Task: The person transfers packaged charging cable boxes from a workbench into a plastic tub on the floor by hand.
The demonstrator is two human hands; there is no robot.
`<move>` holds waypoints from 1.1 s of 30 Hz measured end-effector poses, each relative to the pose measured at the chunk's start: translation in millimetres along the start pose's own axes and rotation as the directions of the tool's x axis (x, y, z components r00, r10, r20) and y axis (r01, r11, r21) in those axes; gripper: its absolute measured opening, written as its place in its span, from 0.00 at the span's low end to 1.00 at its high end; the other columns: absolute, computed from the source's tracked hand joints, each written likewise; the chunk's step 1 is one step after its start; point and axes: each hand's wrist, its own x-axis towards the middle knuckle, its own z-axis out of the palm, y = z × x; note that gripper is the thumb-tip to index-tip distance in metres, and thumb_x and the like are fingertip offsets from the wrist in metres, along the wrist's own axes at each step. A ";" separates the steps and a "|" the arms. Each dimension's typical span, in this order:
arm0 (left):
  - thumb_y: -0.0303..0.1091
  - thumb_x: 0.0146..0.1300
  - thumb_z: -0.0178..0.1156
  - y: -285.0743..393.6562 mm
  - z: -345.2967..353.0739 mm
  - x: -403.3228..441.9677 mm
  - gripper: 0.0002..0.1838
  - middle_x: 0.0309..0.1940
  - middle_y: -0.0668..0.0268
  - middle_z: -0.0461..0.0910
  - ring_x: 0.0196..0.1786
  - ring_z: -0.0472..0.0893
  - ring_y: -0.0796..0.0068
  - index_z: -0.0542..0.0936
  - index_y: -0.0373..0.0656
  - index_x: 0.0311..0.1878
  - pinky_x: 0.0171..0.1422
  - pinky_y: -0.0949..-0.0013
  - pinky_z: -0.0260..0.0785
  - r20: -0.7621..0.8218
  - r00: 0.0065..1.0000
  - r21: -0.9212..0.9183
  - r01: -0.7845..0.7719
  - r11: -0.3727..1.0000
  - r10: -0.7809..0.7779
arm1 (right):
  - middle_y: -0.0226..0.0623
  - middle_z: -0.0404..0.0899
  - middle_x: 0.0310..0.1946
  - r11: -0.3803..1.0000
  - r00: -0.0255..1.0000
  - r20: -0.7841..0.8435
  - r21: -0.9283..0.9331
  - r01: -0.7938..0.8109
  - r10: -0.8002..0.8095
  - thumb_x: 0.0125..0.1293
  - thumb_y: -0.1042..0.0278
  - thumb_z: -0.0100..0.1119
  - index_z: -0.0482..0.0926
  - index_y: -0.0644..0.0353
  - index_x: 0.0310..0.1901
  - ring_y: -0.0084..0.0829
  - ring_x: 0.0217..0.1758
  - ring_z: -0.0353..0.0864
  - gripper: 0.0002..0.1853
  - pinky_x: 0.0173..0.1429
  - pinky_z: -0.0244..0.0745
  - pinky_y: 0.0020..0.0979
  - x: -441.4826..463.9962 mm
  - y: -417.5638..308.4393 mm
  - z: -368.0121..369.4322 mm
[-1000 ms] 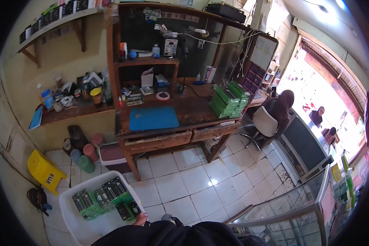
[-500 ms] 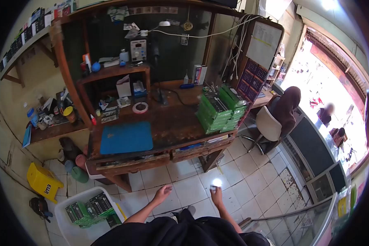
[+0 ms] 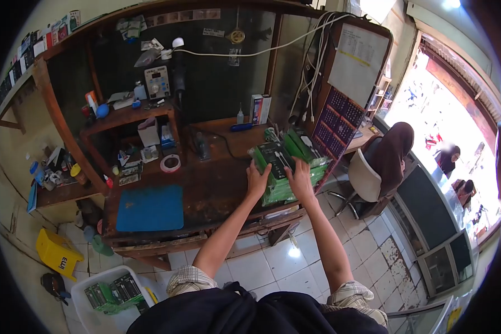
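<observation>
Atop the desk (image 3: 206, 181), green boxes (image 3: 277, 192) are standing stacked; the left hand (image 3: 257, 181) and right hand (image 3: 301, 183), just now over the floor (image 3: 261, 261), are touching them, fingers half-spread, firm hold impossible to tell: reaching is becoming handling.

A left pile of flat boxes (image 3: 274, 155) and a right pile of boxes (image 3: 303, 146) lie on the wooden desk (image 3: 217, 183), near its three o'clock end, about half past twelve from the wearer. The right pile sits close beside the left, toward two o'clock. Both show glossy green sides and black tops bearing pale, cord-like prints (the lettering is too small to read). The boxes lie flat in layers, their count partly hidden.
</observation>
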 end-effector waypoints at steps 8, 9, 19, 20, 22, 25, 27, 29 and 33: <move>0.43 0.50 0.57 8.2 2.6 3.8 0.33 0.43 0.55 0.62 0.48 0.65 0.61 0.57 0.36 0.56 0.52 0.66 0.58 -0.028 0.999 0.046 -0.036 0.998 0.037 | 0.51 0.65 0.40 0.980 0.989 0.003 0.135 -0.146 0.147 0.51 0.72 0.52 0.63 0.65 0.45 0.49 0.45 0.61 0.19 0.49 0.58 0.41 -1.3 -3.4 15.2; 0.43 0.50 0.57 12.4 -0.5 2.4 0.33 0.43 0.55 0.62 0.48 0.65 0.61 0.57 0.36 0.56 0.52 0.66 0.58 -0.035 0.999 0.051 -0.028 0.998 0.029 | 0.51 0.65 0.40 0.979 0.989 0.014 0.141 -0.146 0.146 0.51 0.72 0.52 0.63 0.65 0.45 0.49 0.45 0.61 0.19 0.49 0.58 0.41 -2.3 -7.3 14.7; 0.32 0.52 0.56 46.4 -82.0 -71.7 0.29 0.50 0.64 0.64 0.51 0.64 0.78 0.58 0.36 0.56 0.55 0.75 0.55 -0.137 0.978 -0.428 -0.203 0.881 0.158 | 0.45 0.58 0.51 0.730 0.993 0.020 0.676 -0.099 0.116 0.52 0.73 0.54 0.49 0.61 0.57 0.37 0.55 0.58 0.32 0.58 0.53 0.33 -28.4 -68.6 15.6; 0.32 0.52 0.55 44.0 -95.1 -81.2 0.28 0.50 0.65 0.64 0.51 0.64 0.78 0.58 0.35 0.56 0.56 0.75 0.55 -0.172 0.969 -0.422 -0.236 0.875 0.179 | 0.45 0.58 0.51 0.708 0.994 0.040 0.700 -0.099 0.099 0.52 0.73 0.54 0.49 0.61 0.57 0.37 0.55 0.58 0.32 0.58 0.53 0.33 -30.0 -79.8 20.9; 0.31 0.52 0.55 37.2 -123.5 -98.0 0.28 0.51 0.64 0.63 0.52 0.64 0.78 0.58 0.35 0.56 0.57 0.75 0.54 -0.226 0.961 -0.356 -0.234 0.905 0.159 | 0.47 0.54 0.54 0.207 0.940 0.341 0.919 -0.336 0.012 0.54 0.73 0.52 0.48 0.61 0.58 0.35 0.56 0.58 0.31 0.57 0.54 0.31 -36.5 -108.3 27.1; 0.30 0.52 0.55 29.8 -168.3 -128.4 0.27 0.45 0.66 0.65 0.49 0.65 0.78 0.60 0.34 0.54 0.54 0.76 0.55 -0.360 0.910 -0.198 -0.291 0.936 0.207 | 0.45 0.62 0.49 0.143 0.890 0.451 0.887 -0.439 -0.068 0.56 0.74 0.50 0.48 0.60 0.58 0.29 0.50 0.64 0.30 0.52 0.60 0.27 -60.7 -149.2 50.7; 0.30 0.51 0.56 29.8 -201.4 -151.7 0.25 0.42 0.67 0.64 0.47 0.65 0.79 0.63 0.33 0.53 0.53 0.77 0.55 -0.441 0.874 -0.058 -0.255 0.965 0.204 | 0.40 0.69 0.41 0.168 0.886 0.456 0.883 -0.438 -0.088 0.56 0.73 0.50 0.51 0.60 0.57 0.25 0.45 0.68 0.28 0.49 0.62 0.25 -78.0 -179.9 64.6; 0.30 0.51 0.56 23.4 -231.4 -175.9 0.24 0.41 0.67 0.64 0.46 0.65 0.79 0.64 0.33 0.52 0.52 0.77 0.55 -0.507 0.841 -0.035 -0.236 0.971 0.186 | 0.39 0.69 0.42 0.191 0.864 0.491 0.864 -0.466 -0.110 0.57 0.73 0.49 0.54 0.62 0.55 0.24 0.44 0.68 0.25 0.48 0.62 0.24 -95.8 -212.5 69.7; 0.31 0.52 0.55 12.7 -280.1 -226.7 0.21 0.41 0.68 0.64 0.47 0.64 0.79 0.65 0.34 0.49 0.53 0.77 0.54 -0.657 0.739 -0.010 -0.206 0.978 0.149 | 0.38 0.70 0.41 0.255 0.843 0.506 0.852 -0.456 -0.183 0.58 0.72 0.48 0.55 0.63 0.54 0.23 0.42 0.68 0.22 0.47 0.63 0.24 -134.1 -276.0 75.3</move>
